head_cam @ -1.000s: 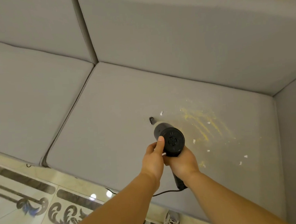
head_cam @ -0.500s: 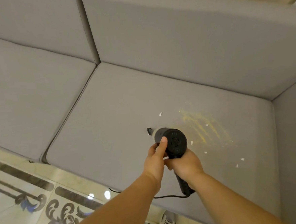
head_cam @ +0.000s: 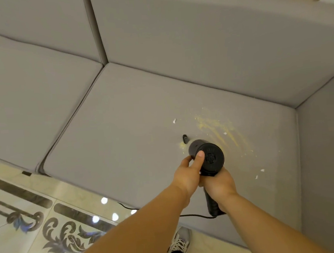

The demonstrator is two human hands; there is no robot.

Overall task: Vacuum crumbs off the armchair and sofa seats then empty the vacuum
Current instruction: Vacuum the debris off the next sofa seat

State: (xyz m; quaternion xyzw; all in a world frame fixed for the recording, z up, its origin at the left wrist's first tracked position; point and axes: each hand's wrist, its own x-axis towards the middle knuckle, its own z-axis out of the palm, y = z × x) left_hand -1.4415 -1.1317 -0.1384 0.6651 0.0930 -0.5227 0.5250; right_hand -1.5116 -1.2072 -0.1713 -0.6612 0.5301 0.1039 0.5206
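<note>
Since half a second ago the vacuum (head_cam: 207,157) had shifted right and slightly toward the backrest, nozzle (head_cam: 185,139) now at the left edge of the yellow crumbs (head_cam: 222,132) instead of short of them; both hands kept their grip throughout.

Right hand (head_cam: 218,184) was wrapped round the black handle below the body, fingers curled tight on it, fingertips hidden from view; handle end stuck out under the wrist, with the cord (head_cam: 192,216) running left off it across the front of the seat.

Left hand (head_cam: 187,174) was steadying the vacuum body from the left; thumb (head_cam: 199,159) lay straight across the round rear cap, remaining fingers curled round the far side of the barrel, mostly hidden.

Vacuum sat low over the right seat cushion (head_cam: 123,133) of the grey sofa (head_cam: 196,45), nozzle pointing away from the person; could not tell whether the tip touched the fabric.

Crumbs were streaked just right of the nozzle; a small yellow clump (head_cam: 182,145) sat beside the tip; white scraps were scattered: one (head_cam: 174,121) beyond the nozzle, two (head_cam: 260,173) near the right armrest (head_cam: 326,154).

Patterned tile floor (head_cam: 51,233) and one sneaker (head_cam: 179,244) showed at the bottom.
</note>
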